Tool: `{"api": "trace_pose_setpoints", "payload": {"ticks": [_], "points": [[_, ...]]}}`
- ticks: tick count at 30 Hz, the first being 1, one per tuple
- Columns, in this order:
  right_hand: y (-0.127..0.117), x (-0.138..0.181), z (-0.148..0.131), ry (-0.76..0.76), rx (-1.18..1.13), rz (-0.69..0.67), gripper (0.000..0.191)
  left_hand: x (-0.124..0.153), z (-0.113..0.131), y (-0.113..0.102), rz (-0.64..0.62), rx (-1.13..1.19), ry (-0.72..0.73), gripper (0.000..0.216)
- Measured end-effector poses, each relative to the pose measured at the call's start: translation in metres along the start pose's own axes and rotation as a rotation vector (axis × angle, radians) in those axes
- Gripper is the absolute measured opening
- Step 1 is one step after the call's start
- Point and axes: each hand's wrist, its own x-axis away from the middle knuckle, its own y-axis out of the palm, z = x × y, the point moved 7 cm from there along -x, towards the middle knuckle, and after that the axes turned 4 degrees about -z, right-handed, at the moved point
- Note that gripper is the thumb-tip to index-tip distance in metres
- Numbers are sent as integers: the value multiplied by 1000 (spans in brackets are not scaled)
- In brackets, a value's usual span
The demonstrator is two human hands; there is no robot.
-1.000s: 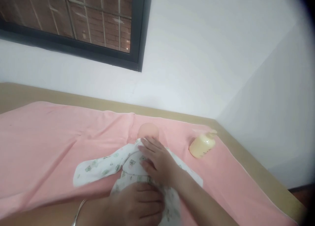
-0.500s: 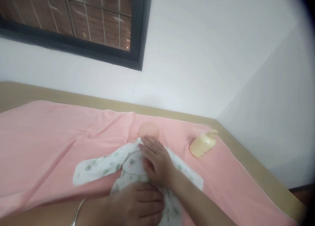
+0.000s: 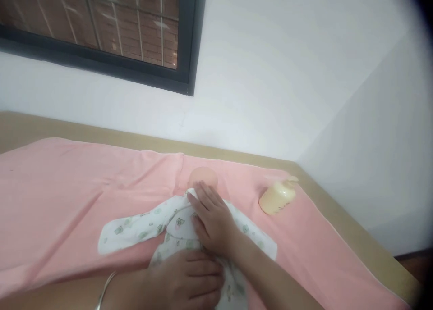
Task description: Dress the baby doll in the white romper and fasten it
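A baby doll with a smooth round head [image 3: 203, 176] lies stretched out before me. It wears white baby clothes [image 3: 135, 228] printed with small green and grey figures, both sleeves spread to the sides. My right hand [image 3: 214, 215] lies on the upper chest, fingers stretched, the fingertips reaching over the lower part of the head. Lower down, my left hand [image 3: 189, 278], with a silver bangle on its wrist, rests palm down across the doll's belly, its fingers laid flat and slightly curved. My hands and forearms hide part of the body and the legs.
A pink blanket [image 3: 74, 179] with some creases lies under the doll. To the right stands a pale yellow pump bottle [image 3: 277, 197], tilted in view. A tan surface edge [image 3: 352, 229] borders the blanket, and behind it are a white wall [image 3: 257, 84] and a dark-framed window [image 3: 187, 53].
The fingers of my right hand have slid slightly upward onto the doll's head and spread a little. My left hand stays on the belly. The view has shifted slightly.
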Motion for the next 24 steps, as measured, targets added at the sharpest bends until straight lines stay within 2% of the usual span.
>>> {"api": "trace_pose_setpoints", "payload": {"ticks": [4, 9, 12, 16, 18, 24], "points": [[1, -1, -1, 12, -2, -16, 48, -6, 0, -6, -51, -10, -26, 24], [-2, -1, -2, -9, -9, 3, 45, -22, 4, -27, -103, -28, 6, 27], [-8, 0, -1, -11, -5, 59, 45, -26, -1, -32, -119, 20, -33, 27], [-14, 1, -4, -84, -19, 98, 38, -20, -11, -20, -120, 128, -89, 26], [-18, 1, -2, -70, -3, 137, 37, -15, -15, -12, -128, 147, -91, 28], [-13, 0, 5, -120, 87, 144, 39, 1, -19, 6, -137, 100, -95, 36]]}}
